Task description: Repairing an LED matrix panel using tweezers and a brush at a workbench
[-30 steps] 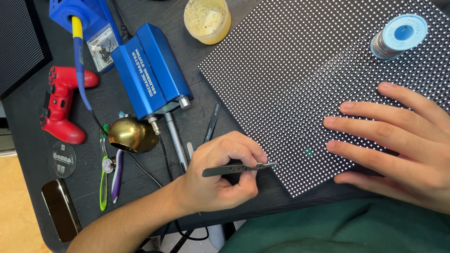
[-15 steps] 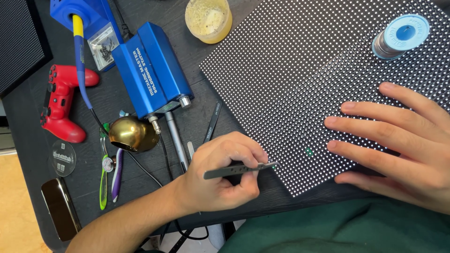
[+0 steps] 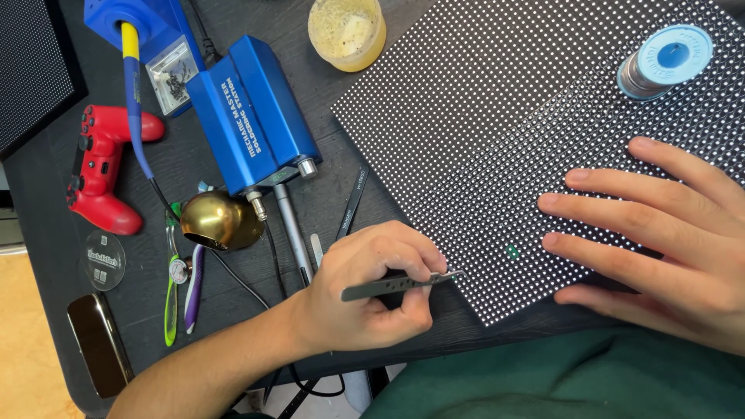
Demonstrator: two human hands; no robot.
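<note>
Dark grey, the workbench top point(image 3: 434, 194) filled most of the frame, crowded with soldering gear. At centre right lay the large black panel studded with rows of small white dots point(image 3: 504, 132), one bare green spot point(image 3: 512, 251) showing among the dots near its lower edge. The left hand point(image 3: 372, 291), low in the middle of the frame, pinched a pair of slim grey metal tweezers point(image 3: 400, 284), their tips resting at the panel's lower left edge, just short of the green spot. The right hand point(image 3: 660, 240) lay flat on the panel at lower right, fingers spread, pressing it down.

By the look of it, the step in hand was tweezer work at that gap; the next move would call for a steady, fine reach of the tips to the green spot while the flat hand held the panel firm.

A round spool of solder wire with a blue hub point(image 3: 663, 60) stood on the panel's upper right. At top centre, a yellowish translucent tub point(image 3: 346, 31) held a pale, speckled paste. A blue metal soldering station point(image 3: 252, 116) sat at upper left, and beside it a small clear tray point(image 3: 172, 74) held tiny dark parts.
</note>
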